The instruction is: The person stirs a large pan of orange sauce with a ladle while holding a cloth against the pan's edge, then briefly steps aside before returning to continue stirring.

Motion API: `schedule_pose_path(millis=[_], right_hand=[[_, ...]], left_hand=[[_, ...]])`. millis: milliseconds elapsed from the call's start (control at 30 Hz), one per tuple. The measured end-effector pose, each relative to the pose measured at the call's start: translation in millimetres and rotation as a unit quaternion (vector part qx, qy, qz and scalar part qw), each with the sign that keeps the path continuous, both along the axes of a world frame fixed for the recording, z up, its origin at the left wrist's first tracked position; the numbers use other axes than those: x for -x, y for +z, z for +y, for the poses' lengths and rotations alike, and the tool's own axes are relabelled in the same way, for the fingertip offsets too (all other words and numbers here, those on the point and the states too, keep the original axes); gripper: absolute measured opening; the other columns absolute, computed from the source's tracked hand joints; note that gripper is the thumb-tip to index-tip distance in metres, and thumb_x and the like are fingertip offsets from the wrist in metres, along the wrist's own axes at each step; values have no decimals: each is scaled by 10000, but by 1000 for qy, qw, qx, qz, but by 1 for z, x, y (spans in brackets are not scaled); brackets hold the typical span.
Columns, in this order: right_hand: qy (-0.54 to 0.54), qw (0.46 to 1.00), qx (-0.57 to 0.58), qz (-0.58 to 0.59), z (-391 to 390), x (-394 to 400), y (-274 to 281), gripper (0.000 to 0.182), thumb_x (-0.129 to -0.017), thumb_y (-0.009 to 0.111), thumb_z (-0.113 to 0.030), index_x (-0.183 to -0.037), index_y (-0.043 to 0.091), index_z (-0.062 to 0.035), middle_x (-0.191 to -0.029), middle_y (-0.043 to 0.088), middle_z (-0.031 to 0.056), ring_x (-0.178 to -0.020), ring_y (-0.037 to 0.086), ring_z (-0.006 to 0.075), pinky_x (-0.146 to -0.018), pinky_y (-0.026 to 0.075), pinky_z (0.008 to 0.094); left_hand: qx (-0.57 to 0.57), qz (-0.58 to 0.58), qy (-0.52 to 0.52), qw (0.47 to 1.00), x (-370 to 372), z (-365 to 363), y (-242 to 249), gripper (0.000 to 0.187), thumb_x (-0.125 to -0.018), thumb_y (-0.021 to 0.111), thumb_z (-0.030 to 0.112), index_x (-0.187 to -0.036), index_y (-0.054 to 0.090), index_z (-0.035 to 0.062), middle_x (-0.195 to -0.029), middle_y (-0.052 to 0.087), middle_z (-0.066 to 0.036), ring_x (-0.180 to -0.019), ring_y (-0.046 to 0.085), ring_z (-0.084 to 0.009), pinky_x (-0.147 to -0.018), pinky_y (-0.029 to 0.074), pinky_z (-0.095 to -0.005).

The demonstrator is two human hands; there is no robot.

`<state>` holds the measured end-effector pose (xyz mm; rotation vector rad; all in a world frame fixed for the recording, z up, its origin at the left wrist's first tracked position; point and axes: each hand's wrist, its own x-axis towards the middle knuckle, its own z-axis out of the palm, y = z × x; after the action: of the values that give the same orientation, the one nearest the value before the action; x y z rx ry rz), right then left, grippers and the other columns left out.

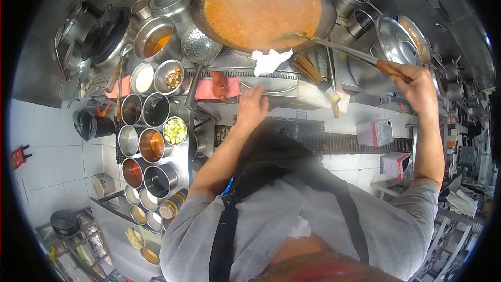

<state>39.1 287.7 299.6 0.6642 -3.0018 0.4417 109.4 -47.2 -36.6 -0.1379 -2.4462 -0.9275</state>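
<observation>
My right hand is closed round the wooden handle of a long metal wok tool. Its far end dips into the orange, steaming food in a large wok, so its head is hidden. Lower and to the left, my left hand rests by the front edge of the stove, fingers loosely extended, with nothing visible in it. Close to that hand lie a dark red cloth and a pink cloth. A crumpled white cloth sits at the wok's near rim.
A perforated strainer lies left of the wok. Metal pots hold liquids, nuts and chopped green vegetables on the left-hand counter. A bamboo brush lies right of the white cloth. Metal lids stand at right; tins are on the floor.
</observation>
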Motion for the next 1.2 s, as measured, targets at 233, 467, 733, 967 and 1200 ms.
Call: schedule_pose_path(millis=[233,467,733,967,1200], right_hand=[[151,978,122,73,-56,6,-40,307,-813,699,-63,-1119,707,-40,-1008,700,138,-794,692,291,-730,557,354],[298,930,194,96,-158,-20,-105,414,-800,733,-138,-1189,615,-58,-1202,620,168,-996,665,360,-824,565,413],[312,910,272,17,-133,-22,-142,381,-829,693,-96,-1203,627,-51,-1250,606,179,-1011,667,341,-836,557,409],[139,968,142,-153,-12,-31,-260,295,-825,692,-104,-1110,680,-28,-1029,692,197,-871,672,386,-791,546,455],[-72,967,-7,-243,130,-53,-397,283,-781,713,-166,-1030,714,-32,-970,692,234,-941,661,413,-869,534,469]], left_hand=[[-220,-43,-172,959,-13,29,112,448,-929,621,159,-1342,523,15,-986,704,-136,-869,698,-293,-787,552,-376],[-659,-238,-191,688,-5,12,205,666,-1001,495,405,-1529,248,84,-1200,593,-162,-927,669,-290,-762,569,-399],[-430,-413,-56,801,-18,-68,228,709,-901,605,294,-1483,319,7,-969,669,-137,-838,692,-248,-696,582,-396],[209,-320,101,918,32,-99,191,468,-860,621,295,-1259,610,51,-917,679,-280,-877,664,-444,-803,527,-525],[216,-323,134,912,117,-84,172,435,-849,636,332,-1199,668,76,-1018,682,-270,-1004,652,-420,-910,512,-494]])
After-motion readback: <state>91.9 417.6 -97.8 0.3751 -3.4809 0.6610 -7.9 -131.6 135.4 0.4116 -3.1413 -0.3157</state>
